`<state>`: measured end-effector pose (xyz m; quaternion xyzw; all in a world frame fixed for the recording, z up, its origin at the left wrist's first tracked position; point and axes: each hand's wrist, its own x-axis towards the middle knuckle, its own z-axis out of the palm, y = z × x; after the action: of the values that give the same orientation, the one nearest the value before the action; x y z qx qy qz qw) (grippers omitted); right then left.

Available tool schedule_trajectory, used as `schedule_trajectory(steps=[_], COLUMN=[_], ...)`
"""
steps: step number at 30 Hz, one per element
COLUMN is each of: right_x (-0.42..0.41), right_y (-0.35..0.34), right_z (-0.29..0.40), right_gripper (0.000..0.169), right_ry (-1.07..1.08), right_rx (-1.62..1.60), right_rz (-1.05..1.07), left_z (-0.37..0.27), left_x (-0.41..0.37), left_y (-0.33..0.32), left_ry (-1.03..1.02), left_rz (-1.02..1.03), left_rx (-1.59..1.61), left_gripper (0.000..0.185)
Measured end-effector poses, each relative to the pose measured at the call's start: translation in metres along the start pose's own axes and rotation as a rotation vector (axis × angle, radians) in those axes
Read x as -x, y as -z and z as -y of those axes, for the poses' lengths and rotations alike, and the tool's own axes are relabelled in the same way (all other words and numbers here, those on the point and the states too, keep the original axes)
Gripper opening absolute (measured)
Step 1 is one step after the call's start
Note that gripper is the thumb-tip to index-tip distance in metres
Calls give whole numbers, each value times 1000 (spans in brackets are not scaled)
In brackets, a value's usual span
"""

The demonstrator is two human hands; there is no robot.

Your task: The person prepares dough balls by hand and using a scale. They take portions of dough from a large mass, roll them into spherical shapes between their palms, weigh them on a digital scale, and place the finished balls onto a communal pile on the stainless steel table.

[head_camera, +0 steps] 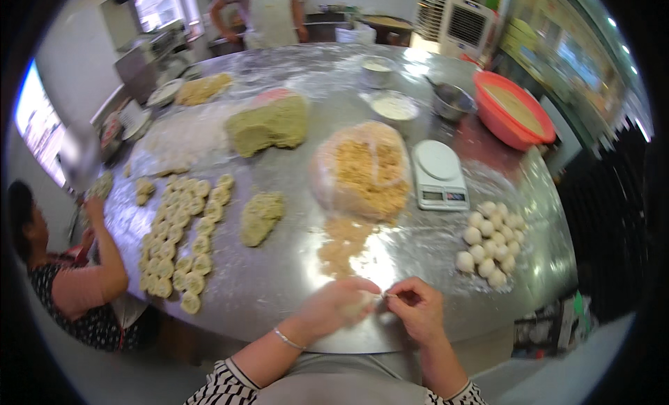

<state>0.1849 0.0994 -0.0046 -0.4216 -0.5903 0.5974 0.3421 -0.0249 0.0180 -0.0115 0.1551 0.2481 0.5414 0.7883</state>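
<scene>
My left hand (342, 303), blurred, curls around a pale dough ball (360, 304) above the front edge of the steel table. Beside it, my right hand (418, 308) pinches a small whitish bit of dough (387, 295) between thumb and fingertips, right at the left hand's fingers. Just beyond my hands lies a patch of tan crumbs (342, 245). Behind that stands a clear plastic bag of yellow crumbly filling (360, 170). To the right, several smooth white dough balls (491, 243) sit close together on plastic film.
A white kitchen scale (440, 175) stands right of the bag. Farther back are a flour bowl (394, 107) and a red basin (515, 110). Leftward lie sliced dough rounds (175, 232), a greenish dough lump (262, 218) and a larger block (269, 123). A co-worker (73, 279) works at the left edge.
</scene>
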Motion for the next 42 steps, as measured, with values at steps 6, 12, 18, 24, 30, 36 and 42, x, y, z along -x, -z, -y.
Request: schedule_trajectory(steps=[6, 12, 18, 24, 30, 36, 42], right_x=[-13, -11, -13, -15, -19, -15, -7], right_y=[27, 33, 31, 38, 41, 32, 35], right_z=[-19, -38, -42, -53, -50, -49, -67], right_gripper=[15, 18, 16, 18, 15, 16, 23], right_ry=[330, 387, 328, 358, 487, 469, 298], right_rx=[347, 353, 303, 281, 369, 380, 394], right_rz=[-223, -205, -213, -218, -215, -55, -42], left_z=[-21, -14, -15, -23, -38, -59, -54], left_x=[-27, -88, -195, -279, -255, -105, 65], left_y=[-29, -41, -49, -118, -117, -53, 17], left_ry=[-57, 24, -25, 14, -136, -235, -337], left_rz=[-107, -113, 17, -54, -26, -228, -728], left_rx=[-72, -481, -726, -228, -309, -735, -801], left_gripper=[23, 22, 48, 72, 54, 32, 23])
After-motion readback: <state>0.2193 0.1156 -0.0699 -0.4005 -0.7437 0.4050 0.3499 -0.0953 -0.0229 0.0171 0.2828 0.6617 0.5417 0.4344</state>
